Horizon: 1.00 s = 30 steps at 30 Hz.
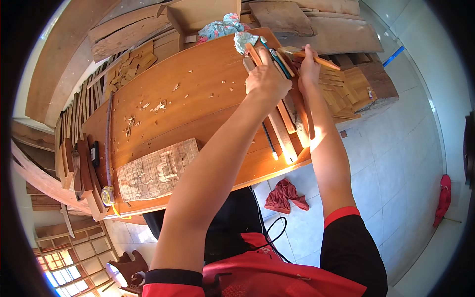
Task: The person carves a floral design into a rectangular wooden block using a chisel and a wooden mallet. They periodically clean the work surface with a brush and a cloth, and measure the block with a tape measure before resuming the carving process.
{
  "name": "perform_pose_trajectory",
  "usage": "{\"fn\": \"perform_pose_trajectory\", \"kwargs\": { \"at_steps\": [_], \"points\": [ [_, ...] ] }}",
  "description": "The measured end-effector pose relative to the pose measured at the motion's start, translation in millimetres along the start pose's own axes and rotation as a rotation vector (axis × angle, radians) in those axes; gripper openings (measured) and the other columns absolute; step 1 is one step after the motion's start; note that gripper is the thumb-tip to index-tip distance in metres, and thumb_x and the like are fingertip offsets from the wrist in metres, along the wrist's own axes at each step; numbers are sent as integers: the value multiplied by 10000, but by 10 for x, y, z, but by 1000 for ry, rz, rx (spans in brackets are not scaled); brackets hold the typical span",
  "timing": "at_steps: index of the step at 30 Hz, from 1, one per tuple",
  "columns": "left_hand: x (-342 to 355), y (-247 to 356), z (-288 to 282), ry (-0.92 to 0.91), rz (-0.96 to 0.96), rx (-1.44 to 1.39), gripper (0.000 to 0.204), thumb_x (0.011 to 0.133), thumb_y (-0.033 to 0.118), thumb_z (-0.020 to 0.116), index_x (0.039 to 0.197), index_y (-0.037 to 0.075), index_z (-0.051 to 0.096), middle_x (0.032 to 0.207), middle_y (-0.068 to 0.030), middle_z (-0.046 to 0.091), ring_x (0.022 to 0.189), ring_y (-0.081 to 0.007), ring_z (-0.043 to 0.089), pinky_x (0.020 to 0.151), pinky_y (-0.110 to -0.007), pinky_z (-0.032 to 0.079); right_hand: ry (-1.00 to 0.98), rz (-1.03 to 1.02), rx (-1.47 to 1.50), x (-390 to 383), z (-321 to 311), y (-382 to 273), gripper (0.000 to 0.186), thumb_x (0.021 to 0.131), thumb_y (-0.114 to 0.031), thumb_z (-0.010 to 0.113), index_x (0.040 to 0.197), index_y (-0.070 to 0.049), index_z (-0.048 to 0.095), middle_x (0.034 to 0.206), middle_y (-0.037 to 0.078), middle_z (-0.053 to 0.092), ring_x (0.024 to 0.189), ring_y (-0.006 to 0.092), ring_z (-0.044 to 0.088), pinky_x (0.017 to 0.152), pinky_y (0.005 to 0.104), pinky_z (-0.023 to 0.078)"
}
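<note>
We find the right hand [309,71] gripping a wooden tool [327,63], presumably aside for clearance; left hand [267,81], we cannot tell.

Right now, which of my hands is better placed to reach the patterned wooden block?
Probably your left hand: it's nearer the wooden block, whereas your right hand is farther off, holding a slim wooden piece.

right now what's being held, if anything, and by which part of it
The right hand grips a slim wooden piece partway along its length. The left hand covers wooden strips; its hold is unclear.
</note>
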<state>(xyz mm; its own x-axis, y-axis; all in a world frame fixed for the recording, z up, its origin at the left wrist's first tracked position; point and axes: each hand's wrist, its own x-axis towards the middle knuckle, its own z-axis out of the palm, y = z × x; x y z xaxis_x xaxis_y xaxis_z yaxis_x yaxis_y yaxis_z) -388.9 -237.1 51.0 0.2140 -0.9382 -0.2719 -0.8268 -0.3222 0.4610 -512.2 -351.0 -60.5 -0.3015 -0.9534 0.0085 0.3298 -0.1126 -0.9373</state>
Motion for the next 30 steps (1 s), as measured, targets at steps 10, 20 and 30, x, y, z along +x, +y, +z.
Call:
{"fn": "perform_pose_trajectory", "kwargs": {
  "at_steps": [10, 20, 30],
  "points": [
    [-137, 21, 141, 79, 55, 198, 837, 865, 456, 770, 1481, 67, 359, 1119, -203, 725, 1072, -360, 728, 873, -442, 620, -4, 7, 82, -39, 25, -32, 290, 1050, -378, 609, 1090, -93, 648, 838, 23, 610, 700, 124, 560, 666, 280, 473],
    [-46, -54, 233, 96, 50, 259, 768, 853, 497, 793, 1370, 59, 433, 1066, -169, 749, 984, -336, 759, 809, -411, 631, -2, 8, 41, -29, 10, -28, 335, 1053, -399, 594, 1134, -77, 636, 959, 18, 621, 722, 119, 559, 682, 293, 486],
    [-689, -511, -405, 234, 267, 283, 1008, 874, 721, 652, 1568, 60, 339, 1165, -210, 701, 1074, -369, 709, 958, -478, 553, -31, 7, 65, -60, 41, -1, 324, 1078, -384, 568, 1093, -66, 629, 778, -1, 548, 703, 88, 524, 663, 267, 471]
  ]
}}
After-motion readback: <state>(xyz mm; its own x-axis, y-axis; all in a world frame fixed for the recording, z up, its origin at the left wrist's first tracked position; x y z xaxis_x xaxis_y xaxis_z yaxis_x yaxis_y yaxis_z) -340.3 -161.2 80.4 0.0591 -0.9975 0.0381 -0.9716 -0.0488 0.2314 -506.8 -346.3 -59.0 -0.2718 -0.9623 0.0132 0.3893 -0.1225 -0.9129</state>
